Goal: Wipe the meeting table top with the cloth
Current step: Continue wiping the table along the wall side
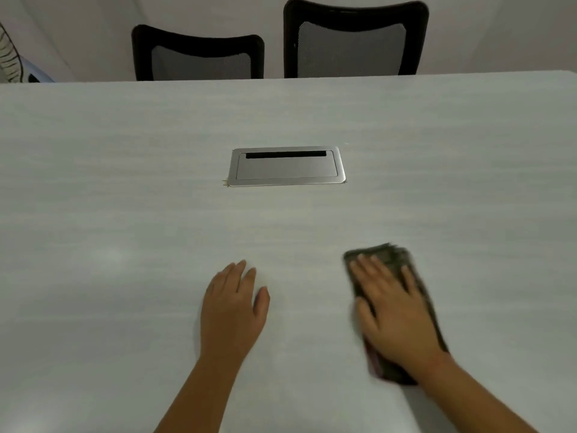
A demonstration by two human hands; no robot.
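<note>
The pale grey meeting table top [125, 189], with a faint wood-grain pattern, fills most of the view. The right hand [393, 310] lies flat on a dark, folded cloth [390, 254], with the fingers straight and spread, pressing it down onto the table. The cloth is at the near right part of the table; its dark edge shows beyond the fingertips and along the right side of the hand and wrist. The hand and the cloth are a little blurred, so the fabric's pattern cannot be told.

The left hand [232, 310] rests flat on the bare table top, to the left of the cloth and apart from it. Its fingers are straight and close together, and it holds nothing.

In the middle of the table, farther from the person than both hands, a rectangular silver metal cable box cover [285, 168] with a narrow black slot sits flush in the surface. Behind the far edge of the table stand two black office chairs with grey mesh backs, the left chair [198, 54] lower in the view than the right chair [354, 40]. At the far left edge, part of a fan grille [7, 56] is visible.
</note>
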